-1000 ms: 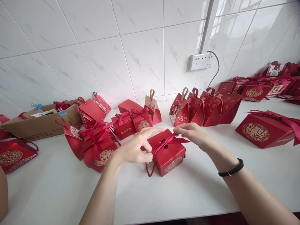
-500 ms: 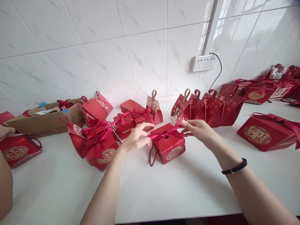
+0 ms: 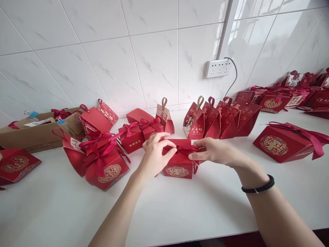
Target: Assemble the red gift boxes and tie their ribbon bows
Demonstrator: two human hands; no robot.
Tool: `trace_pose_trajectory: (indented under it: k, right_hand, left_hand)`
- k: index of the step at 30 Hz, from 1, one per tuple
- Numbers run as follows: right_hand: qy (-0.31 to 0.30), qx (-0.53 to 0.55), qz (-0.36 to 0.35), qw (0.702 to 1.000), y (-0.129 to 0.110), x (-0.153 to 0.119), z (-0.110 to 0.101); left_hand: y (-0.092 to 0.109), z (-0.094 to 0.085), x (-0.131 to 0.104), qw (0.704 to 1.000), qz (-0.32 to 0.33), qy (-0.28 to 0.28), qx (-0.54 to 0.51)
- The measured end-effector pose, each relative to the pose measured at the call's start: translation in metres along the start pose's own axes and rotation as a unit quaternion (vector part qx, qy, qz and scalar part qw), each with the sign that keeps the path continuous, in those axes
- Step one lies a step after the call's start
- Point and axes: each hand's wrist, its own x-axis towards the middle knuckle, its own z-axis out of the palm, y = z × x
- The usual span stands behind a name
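A small red gift box [image 3: 178,170] with a gold round emblem on its front sits on the white table in front of me. A dark red ribbon [image 3: 187,149] is tied across its top. At the box's upper left, my left hand [image 3: 157,153] has thumb and forefinger pinched together on the ribbon. My right hand [image 3: 214,150] is closed on the ribbon's other side, its thumb in front and the fingers partly hidden behind. A twisted red cord [image 3: 195,168] hangs at the box's right side.
Ribboned boxes [image 3: 109,169] stand to the left, near a brown carton [image 3: 38,137]. Behind are several red boxes with loop handles [image 3: 194,120]. Another red box [image 3: 280,144] lies to the right. A power socket [image 3: 218,68] is on the tiled wall [image 3: 154,51].
The box has turned so its emblem faces me more squarely. Both hands have come closer together over it. The other person's arm at the left has mostly left view.
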Motion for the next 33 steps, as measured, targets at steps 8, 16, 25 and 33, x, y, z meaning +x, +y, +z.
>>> trace_pose_trajectory:
  k: [8, 16, 25, 33]
  right_hand:
    - [0.122, -0.061, -0.054, 0.989, 0.003, 0.004, 0.001]
    - [0.164, 0.029, -0.142, 0.976, 0.0, 0.009, 0.015]
    - [-0.038, 0.094, -0.114, 0.988, -0.009, -0.001, 0.021]
    - [-0.044, 0.009, -0.157, 0.987, -0.01, -0.001, 0.023]
  left_hand:
    - [-0.008, -0.01, 0.001, 0.998, 0.029, -0.047, -0.003]
    - [-0.012, -0.012, 0.001, 0.998, 0.036, -0.026, 0.033]
    - [-0.017, -0.023, 0.001, 0.991, -0.108, 0.059, -0.046]
    - [-0.021, -0.038, -0.009, 0.969, -0.168, -0.156, -0.089]
